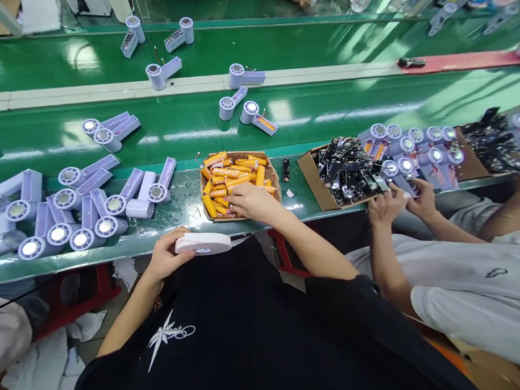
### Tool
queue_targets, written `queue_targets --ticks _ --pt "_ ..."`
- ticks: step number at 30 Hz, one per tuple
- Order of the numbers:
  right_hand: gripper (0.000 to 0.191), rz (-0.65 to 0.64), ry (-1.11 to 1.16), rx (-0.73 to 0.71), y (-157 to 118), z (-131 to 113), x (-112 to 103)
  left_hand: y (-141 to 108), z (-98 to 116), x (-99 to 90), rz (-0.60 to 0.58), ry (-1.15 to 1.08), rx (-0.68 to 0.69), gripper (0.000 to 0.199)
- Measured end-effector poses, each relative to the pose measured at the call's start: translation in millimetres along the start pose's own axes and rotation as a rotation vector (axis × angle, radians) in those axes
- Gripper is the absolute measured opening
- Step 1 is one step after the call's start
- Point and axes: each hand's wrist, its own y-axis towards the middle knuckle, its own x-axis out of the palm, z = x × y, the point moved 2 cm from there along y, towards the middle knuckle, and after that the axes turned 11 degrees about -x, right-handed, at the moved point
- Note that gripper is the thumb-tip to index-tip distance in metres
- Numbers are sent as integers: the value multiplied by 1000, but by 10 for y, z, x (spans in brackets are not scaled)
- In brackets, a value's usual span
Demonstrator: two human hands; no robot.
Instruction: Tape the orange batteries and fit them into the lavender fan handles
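Observation:
My left hand point(170, 255) grips a roll of white tape point(206, 242) at the bench's front edge, thumb below it and fingers behind. A cardboard box point(278, 183) full of orange cylindrical batteries point(227, 173) sits on the bench ahead. Over the front right part of that box, my right hand point(247, 201) reaches in with its fingers bent down onto the batteries. Its fingertips are partly hidden, so whether it holds one cannot be made out.
Purple fan-like housings point(110, 226) crowd the bench at left; others lie on the green belt point(176, 121). Right of the batteries stand a small black board point(285, 169) and a box of black boards point(317, 187). A co-worker's hands point(386, 205) work at the right.

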Motion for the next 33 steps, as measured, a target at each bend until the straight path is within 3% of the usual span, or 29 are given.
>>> queue_targets --ticks 2,6,8,11,15,17,21,24,26,28,31,33 --pt "26 248 218 40 -98 34 -13 6 16 8 -9 -20 1 44" --pt "49 861 645 258 -299 -27 -40 22 51 36 -10 -59 -22 45" --pt "55 1011 827 303 -352 -138 -52 28 66 52 4 -59 -50 45" --pt "49 972 960 286 -390 -359 -126 28 96 80 26 -19 -106 43" --pt "29 635 747 207 -376 -679 -223 50 203 141 0 87 -89 31" --pt "29 472 614 146 -337 -798 -222 76 272 178 -22 130 -64 27" --pt "43 302 494 71 -299 -825 -232 123 388 203 -36 202 -53 25" --pt "50 216 502 103 -344 -729 -239 149 448 174 -47 220 -40 22" --pt "48 302 601 161 -362 -704 -133 171 453 159 -38 188 -49 25" --pt "52 576 778 244 -341 -747 110 189 413 161 71 98 -72 37" --pt "77 1069 1000 405 -274 -882 575 142 273 262 277 -91 -127 60" --pt "86 1166 1062 474 -242 -933 688 39 176 402 320 -157 -176 59"
